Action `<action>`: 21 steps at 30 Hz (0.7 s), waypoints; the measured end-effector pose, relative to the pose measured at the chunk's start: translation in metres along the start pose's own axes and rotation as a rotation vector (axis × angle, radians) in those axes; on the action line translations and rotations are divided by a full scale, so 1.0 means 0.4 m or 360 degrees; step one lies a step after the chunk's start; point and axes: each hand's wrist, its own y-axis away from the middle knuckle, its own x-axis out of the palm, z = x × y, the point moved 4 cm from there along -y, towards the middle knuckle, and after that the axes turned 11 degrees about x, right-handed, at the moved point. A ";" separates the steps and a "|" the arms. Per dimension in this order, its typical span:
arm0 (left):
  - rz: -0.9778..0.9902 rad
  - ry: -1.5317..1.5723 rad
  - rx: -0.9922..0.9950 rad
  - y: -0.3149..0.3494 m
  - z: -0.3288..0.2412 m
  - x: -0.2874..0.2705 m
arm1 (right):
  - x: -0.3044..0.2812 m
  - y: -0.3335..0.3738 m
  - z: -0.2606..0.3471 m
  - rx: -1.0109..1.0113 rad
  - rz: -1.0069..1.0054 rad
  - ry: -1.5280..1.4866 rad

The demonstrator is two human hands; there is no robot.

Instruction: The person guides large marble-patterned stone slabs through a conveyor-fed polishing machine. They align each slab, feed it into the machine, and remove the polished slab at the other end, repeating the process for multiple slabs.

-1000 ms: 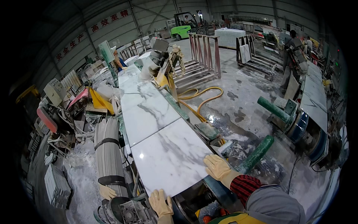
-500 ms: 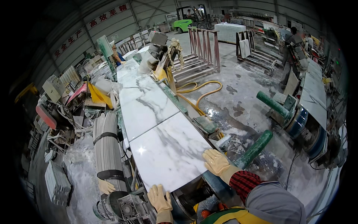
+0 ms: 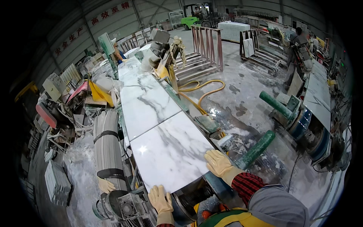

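A glossy white marble slab [image 3: 170,151] with grey veining lies on the line in front of me. My right hand [image 3: 218,163], in a cream rubber glove, rests with fingers stretched out at the slab's right edge near its close corner. At the near left corner, my left hand [image 3: 160,199] wears a matching glove, its fingers extended and touching the slab's edge. Beyond a narrow seam, a second marble slab [image 3: 149,108] follows on the same line. Another cream glove [image 3: 106,185] shows beside the ribbed grey roll; whether anything is inside it cannot be made out.
A motor [image 3: 126,206] sits left of my left hand, below the ribbed grey roll [image 3: 107,145]. Green posts [image 3: 257,149] jut out on the right. A yellow hose [image 3: 211,81] curls across the wet floor near metal racks [image 3: 207,49]. Far back stands a green forklift [image 3: 191,20].
The forklift at the back has moved a little to the right. My view has shifted slightly; both hands keep about the same places on the slab's edges.
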 end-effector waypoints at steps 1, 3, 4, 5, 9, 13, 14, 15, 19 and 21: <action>0.0049 0.0047 -0.0045 -0.001 0.000 -0.002 | -0.006 -0.001 0.003 -0.0002 -0.0006 -0.0007; 0.0105 0.0103 -0.0084 0.002 -0.005 -0.005 | -0.023 0.000 0.007 -0.0014 -0.0021 -0.0042; 0.0109 0.0105 -0.0079 0.002 -0.003 -0.010 | -0.028 0.001 0.010 -0.0020 -0.0028 -0.0059; 0.0105 0.0107 -0.0072 0.000 -0.005 -0.014 | -0.026 0.000 0.009 0.0001 0.0012 -0.0058; 0.0010 0.0064 -0.0047 0.020 -0.004 -0.007 | -0.015 -0.008 0.016 -0.0012 -0.0063 -0.0044; 0.0015 0.0112 0.0045 0.001 -0.023 -0.021 | 0.062 -0.029 -0.035 0.0153 0.0024 0.0032; -0.0016 0.0041 0.0060 0.012 -0.019 -0.017 | 0.086 -0.033 -0.034 0.0218 0.0026 0.0087; -0.0053 -0.0037 0.0064 0.029 -0.013 -0.005 | 0.073 -0.043 -0.008 0.0172 -0.0076 0.0024; 0.0122 0.0099 -0.0054 0.020 -0.015 -0.014 | 0.026 -0.032 0.008 0.0045 -0.0343 -0.0110; 0.0175 0.0123 -0.0084 0.027 -0.015 -0.023 | 0.009 -0.047 0.025 0.0002 -0.0326 -0.0073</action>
